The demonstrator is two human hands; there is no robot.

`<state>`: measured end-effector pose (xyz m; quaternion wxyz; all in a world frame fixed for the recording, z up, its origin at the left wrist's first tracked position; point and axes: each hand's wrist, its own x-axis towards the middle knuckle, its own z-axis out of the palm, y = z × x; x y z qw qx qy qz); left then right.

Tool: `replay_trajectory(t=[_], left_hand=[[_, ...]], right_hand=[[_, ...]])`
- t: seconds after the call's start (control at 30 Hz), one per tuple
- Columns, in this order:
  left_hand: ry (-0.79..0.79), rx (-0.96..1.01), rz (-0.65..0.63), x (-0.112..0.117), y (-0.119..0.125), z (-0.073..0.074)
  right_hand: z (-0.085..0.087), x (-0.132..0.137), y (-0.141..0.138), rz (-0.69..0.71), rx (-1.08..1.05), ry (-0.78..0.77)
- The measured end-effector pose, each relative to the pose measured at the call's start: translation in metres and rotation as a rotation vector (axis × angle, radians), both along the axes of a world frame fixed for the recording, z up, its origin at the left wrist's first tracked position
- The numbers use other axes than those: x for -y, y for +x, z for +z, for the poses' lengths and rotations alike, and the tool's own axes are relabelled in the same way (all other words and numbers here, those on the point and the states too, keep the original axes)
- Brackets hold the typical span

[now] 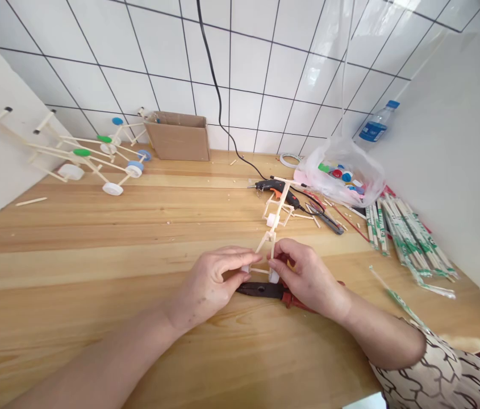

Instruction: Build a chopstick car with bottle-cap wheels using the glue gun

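Wooden tabletop (116, 241), tiled wall (257, 68) behind. One stick frame (283, 199), between the hands: left hand (214, 281) pinches a white wheel (245, 269), right hand (312, 278) a side stick (272, 249). Apparent step: steadying the wheel; calls for light, even pressure.

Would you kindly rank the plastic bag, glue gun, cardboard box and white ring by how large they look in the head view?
Largest to smallest:
Plastic bag
Cardboard box
Glue gun, partly covered
White ring

There are two hands (218, 278) (311, 278), one glue gun (268, 186), one bottle (375, 129).
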<state>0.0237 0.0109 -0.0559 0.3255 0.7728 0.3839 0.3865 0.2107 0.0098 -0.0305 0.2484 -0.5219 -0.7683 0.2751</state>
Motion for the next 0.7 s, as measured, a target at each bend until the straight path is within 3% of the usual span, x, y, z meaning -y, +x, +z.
replay_trajectory(t=[0.7], left_hand=[[-0.024, -0.032, 0.003, 0.001, -0.0004, 0.0011]], right_hand=[[-0.001, 0.0014, 0.0015, -0.008, 0.003, -0.016]])
